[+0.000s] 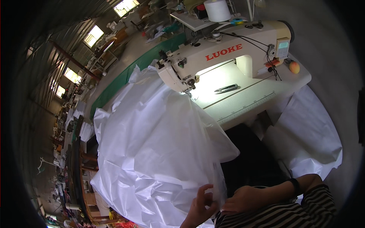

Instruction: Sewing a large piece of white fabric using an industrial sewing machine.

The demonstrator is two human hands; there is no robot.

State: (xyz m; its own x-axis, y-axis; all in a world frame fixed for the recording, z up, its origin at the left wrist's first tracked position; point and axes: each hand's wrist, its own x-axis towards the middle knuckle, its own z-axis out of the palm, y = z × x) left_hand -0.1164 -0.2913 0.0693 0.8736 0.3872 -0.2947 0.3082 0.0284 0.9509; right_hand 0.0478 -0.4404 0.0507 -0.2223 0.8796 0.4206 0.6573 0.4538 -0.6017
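Note:
A large, crinkled white plastic-like sheet (152,125) spreads from the needle end of the white sewing machine (220,53) down to my lap. At its near right edge my left hand (200,207) has its fingers curled, with thumb and fingers closed on the sheet's border. Right beside it, my right hand (243,199) pinches the same edge, its fingertips partly hidden. Both hands are low in the view, well away from the needle. Thread snips (227,88) lie on the lit machine bed, right of the needle.
A yellow-red round fruit (294,67) sits at the table's right end. Another white sheet (308,133) hangs off the right side. A white thread cone (217,10) stands behind the machine. A green strip (125,76) runs beyond the sheet, and cluttered workshop shelves line the left.

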